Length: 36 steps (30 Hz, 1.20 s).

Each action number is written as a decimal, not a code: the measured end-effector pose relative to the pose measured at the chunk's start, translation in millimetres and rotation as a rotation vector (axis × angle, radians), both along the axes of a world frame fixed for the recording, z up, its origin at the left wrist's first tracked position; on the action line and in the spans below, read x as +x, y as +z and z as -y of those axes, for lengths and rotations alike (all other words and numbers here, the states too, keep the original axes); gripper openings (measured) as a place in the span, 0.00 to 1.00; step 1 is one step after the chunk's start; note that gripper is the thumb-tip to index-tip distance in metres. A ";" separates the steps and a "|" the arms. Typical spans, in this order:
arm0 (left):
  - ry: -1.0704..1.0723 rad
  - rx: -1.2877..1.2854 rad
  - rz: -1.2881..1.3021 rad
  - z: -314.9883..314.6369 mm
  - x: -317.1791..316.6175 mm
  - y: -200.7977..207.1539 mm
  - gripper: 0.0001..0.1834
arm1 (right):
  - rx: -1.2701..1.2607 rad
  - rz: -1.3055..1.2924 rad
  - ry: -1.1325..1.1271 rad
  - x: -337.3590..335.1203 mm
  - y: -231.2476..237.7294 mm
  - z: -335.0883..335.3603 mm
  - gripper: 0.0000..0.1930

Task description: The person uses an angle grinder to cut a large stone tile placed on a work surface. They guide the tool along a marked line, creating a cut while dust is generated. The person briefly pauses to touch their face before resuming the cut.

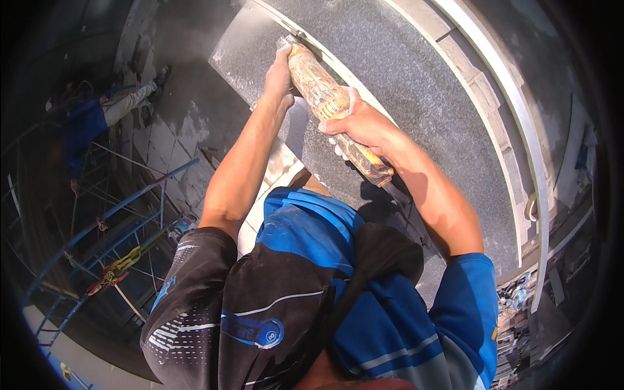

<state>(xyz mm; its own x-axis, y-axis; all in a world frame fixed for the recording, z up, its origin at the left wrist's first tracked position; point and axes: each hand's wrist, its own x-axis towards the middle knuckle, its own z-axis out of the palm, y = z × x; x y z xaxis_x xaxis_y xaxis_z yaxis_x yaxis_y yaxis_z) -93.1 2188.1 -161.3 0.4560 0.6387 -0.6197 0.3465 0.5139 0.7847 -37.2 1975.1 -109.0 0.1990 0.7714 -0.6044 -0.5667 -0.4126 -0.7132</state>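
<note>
Both my hands are closed around a long, dust-caked yellow angle grinder (320, 84) that lies slantwise over a speckled grey stone slab (416, 97). My left hand (279, 77) grips its far end, by the head. Further back, my right hand (364, 123) wraps the body near the rear handle, with whitish dust on its fingers. The disc is not visible behind my left hand. Alongside the grinder a pale narrow strip (338, 65) runs along the slab, and pale dust hangs beyond my left hand.
Blue metal scaffolding (117, 211) with coloured straps (118, 268) stands at lower left. Another person (88, 123) in a blue top and light trousers is at far left. A long pale metal rail (530, 130) curves along the right. Debris (517, 318) lies at lower right.
</note>
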 end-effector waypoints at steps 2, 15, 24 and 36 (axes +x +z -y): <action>0.002 0.007 0.011 8.4 -2.9 1.7 0.29 | 0.008 0.031 -0.007 -2.1 0.3 7.0 0.40; 0.072 -0.035 0.130 49.5 -13.6 -0.7 0.28 | 0.116 -0.157 -0.116 -18.2 9.0 58.5 0.46; 0.077 -0.046 0.109 63.4 -16.7 11.3 0.28 | 0.020 0.108 0.138 -14.6 16.8 82.2 0.50; 0.185 0.171 -0.024 74.2 -27.7 21.1 0.21 | 0.007 -0.008 0.054 -17.3 30.9 86.4 0.46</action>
